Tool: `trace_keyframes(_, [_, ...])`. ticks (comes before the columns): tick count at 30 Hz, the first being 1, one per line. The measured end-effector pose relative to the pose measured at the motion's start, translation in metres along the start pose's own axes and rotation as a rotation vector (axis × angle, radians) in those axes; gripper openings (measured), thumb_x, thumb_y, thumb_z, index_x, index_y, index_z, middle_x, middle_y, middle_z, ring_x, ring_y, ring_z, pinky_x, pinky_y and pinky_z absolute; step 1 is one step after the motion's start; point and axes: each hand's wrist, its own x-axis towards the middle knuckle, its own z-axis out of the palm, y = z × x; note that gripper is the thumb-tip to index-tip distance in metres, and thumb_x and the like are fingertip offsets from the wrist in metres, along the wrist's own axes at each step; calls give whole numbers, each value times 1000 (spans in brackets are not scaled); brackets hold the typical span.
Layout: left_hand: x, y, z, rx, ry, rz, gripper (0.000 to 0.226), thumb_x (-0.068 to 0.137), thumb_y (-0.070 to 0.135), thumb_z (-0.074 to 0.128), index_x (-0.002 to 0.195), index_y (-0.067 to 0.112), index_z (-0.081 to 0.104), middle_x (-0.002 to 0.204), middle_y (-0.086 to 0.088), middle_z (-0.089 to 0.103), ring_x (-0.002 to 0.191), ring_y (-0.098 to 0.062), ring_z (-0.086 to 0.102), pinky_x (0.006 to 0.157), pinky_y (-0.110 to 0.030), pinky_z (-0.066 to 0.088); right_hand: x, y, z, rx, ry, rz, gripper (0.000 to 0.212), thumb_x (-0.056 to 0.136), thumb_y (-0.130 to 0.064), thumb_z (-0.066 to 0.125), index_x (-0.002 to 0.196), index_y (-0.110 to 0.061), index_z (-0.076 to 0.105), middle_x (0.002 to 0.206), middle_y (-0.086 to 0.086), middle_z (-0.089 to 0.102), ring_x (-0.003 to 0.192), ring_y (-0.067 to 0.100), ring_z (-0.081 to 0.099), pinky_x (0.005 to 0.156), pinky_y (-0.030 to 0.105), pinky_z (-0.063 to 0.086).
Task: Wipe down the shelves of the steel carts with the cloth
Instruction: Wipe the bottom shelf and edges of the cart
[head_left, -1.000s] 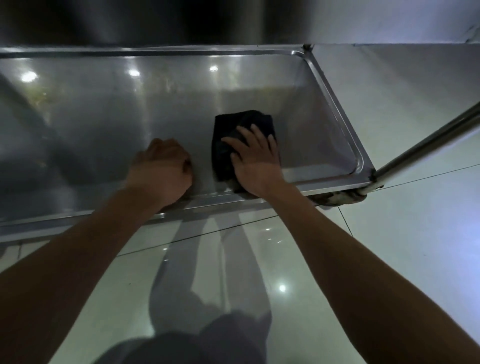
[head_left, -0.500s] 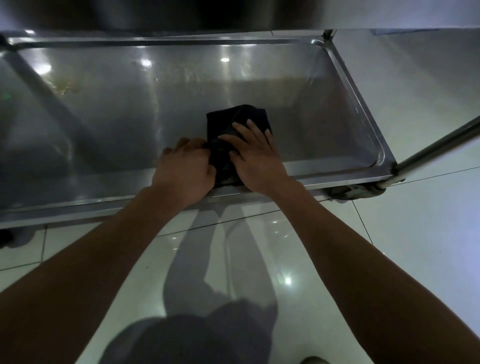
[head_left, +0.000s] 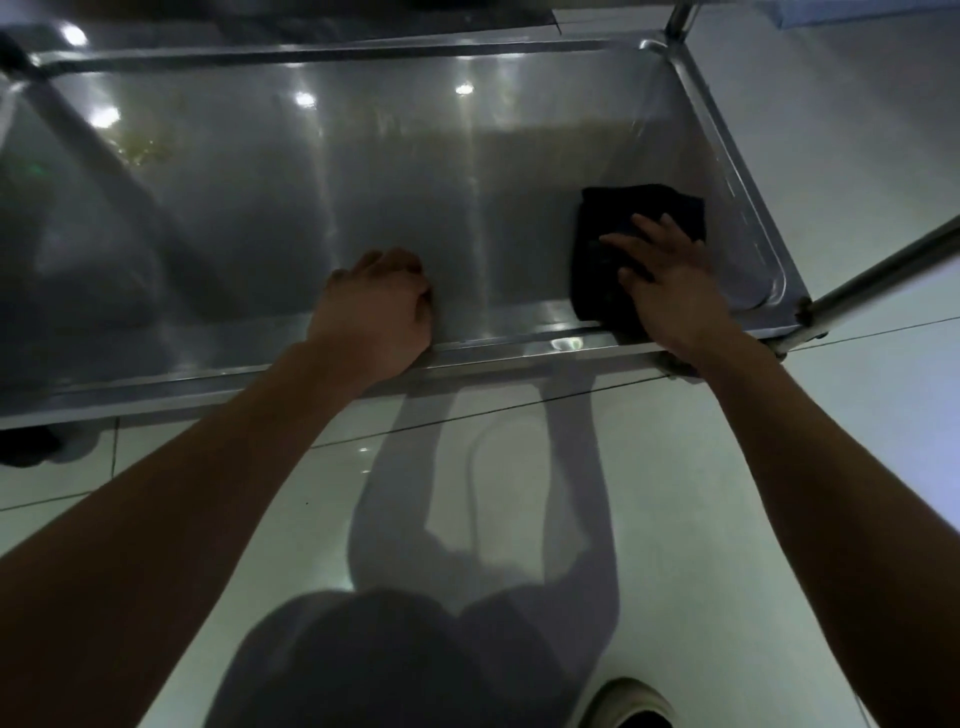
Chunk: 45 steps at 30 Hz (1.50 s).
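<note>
Shoe tip (head_left: 631, 704) at bottom edge, pale tiled floor (head_left: 727, 493) below the cart. Left hand (head_left: 376, 312) sits lower centre on the shelf's near rim, fingers curled into a loose fist, holding nothing, just bracing. Right hand (head_left: 670, 291), centre right, fingers spread flat, pressing down on the dark cloth (head_left: 631, 244), not gripping it. Change: half a second ago the cloth was mid-shelf with both hands touching; now it has slid to the right end, hands well apart. Reads as a rightward wipe stroke nearly finishing that near-right patch. The cloth is a folded rough rectangle, long axis running near-to-far, its near end at the front rim, far end pointing toward the back rail. Steel shelf (head_left: 311, 197) stretches left, yellowish smudge (head_left: 143, 148) upper left not yet wiped. Cart post (head_left: 883, 275) angles off right.
</note>
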Motion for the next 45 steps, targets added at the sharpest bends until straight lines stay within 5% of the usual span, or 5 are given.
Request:
trace_keyframes(12, [-26, -34, -5, -62, -287, 46, 77, 82, 59, 48, 154, 34, 33, 165, -6, 19, 152, -31, 16, 118, -52, 21, -29, -58, 33, -69, -5, -92, 44, 100, -25, 50, 143, -34, 52, 161, -2, 33, 153, 23, 16, 121, 51, 11])
trace_keyframes(21, [-35, -46, -1, -248, -181, 92, 99, 83, 29, 75, 161, 17, 15, 162, -14, 27, 146, -37, 31, 116, -49, 31, -58, -168, 82, -69, -28, -315, 47, 95, -39, 30, 131, -33, 60, 152, -3, 45, 148, 24, 27, 120, 53, 16])
trace_keyframes(30, [-27, -54, 0, -169, -280, 100, 111, 75, 40, 74, 160, 25, 4, 166, -4, 19, 152, -27, 20, 122, -45, 27, -62, -106, 65, -98, 73, -364, 42, 97, -39, 34, 125, -31, 64, 149, -3, 50, 146, 25, 33, 119, 51, 21])
trace_keyframes(38, [-18, 15, -12, -32, -93, 20, 50, 92, 41, 53, 138, 22, 53, 145, -9, 48, 133, -35, 42, 104, -51, 40, -64, -4, 21, -50, 224, -153, 42, 93, -31, 37, 119, -21, 68, 144, 3, 55, 144, 27, 36, 117, 56, 21])
trace_keyframes(45, [23, 93, -2, -58, -86, 117, 45, 93, 38, 51, 135, 23, 55, 146, -5, 46, 133, -31, 40, 99, -52, 41, -59, 36, 1, -85, 256, -39, 43, 93, -30, 38, 124, -21, 67, 147, 3, 52, 145, 26, 33, 118, 52, 20])
